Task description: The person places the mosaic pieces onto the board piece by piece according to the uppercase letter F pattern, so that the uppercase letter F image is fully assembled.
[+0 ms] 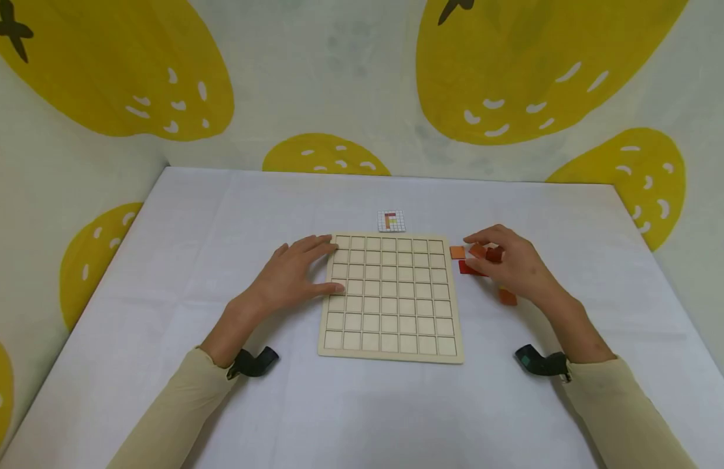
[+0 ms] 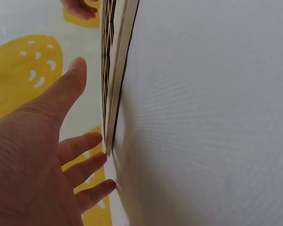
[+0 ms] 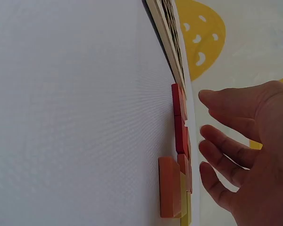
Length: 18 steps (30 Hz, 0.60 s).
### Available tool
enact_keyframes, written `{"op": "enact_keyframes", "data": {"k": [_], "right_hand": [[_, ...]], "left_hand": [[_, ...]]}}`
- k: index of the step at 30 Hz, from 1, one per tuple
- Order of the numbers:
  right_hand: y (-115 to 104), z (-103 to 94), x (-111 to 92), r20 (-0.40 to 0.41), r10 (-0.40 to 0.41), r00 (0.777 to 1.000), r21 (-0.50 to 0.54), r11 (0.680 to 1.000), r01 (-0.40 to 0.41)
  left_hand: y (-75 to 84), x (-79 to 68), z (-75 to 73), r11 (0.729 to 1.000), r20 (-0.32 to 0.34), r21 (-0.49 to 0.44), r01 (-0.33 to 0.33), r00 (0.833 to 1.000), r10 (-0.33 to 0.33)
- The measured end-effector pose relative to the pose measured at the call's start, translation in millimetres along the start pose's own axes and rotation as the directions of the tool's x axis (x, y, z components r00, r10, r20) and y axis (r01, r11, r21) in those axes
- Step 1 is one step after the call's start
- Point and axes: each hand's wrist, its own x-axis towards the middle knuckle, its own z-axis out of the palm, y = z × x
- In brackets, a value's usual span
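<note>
A square wooden board with a grid of recessed cells lies flat on the table. My left hand is at its left edge, fingers spread and fairly straight, thumb tip over the outer cells. Above a group of coloured tiles to the board's right, my right hand hovers with fingers loosely bent and nothing between them. Under and around it are an orange square tile, a red tile and another orange tile. The right wrist view also has a yellow tile beside an orange one.
A small card printed with a grid and a coloured pattern lies just behind the board. White cloth covers the table. Walls with yellow fruit prints stand at the back and sides. A dark wrist camera sits at the left cuff.
</note>
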Motion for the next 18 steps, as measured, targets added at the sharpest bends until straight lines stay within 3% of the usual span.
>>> {"op": "enact_keyframes", "data": {"k": [8,18], "right_hand": [[2.6,1.0,-1.7,0.099,0.086,0.991,-0.004,0.996,-0.086],[5.2,2.7,0.0,0.143,0.109,0.984,-0.062,0.993,-0.101]], "left_hand": [[1.1,-1.7,0.8,1.0,0.009,0.017,-0.009,1.0,0.009],[-2.1,-1.9,1.7,1.0,0.036,0.008,-0.021,0.999,0.021]]}}
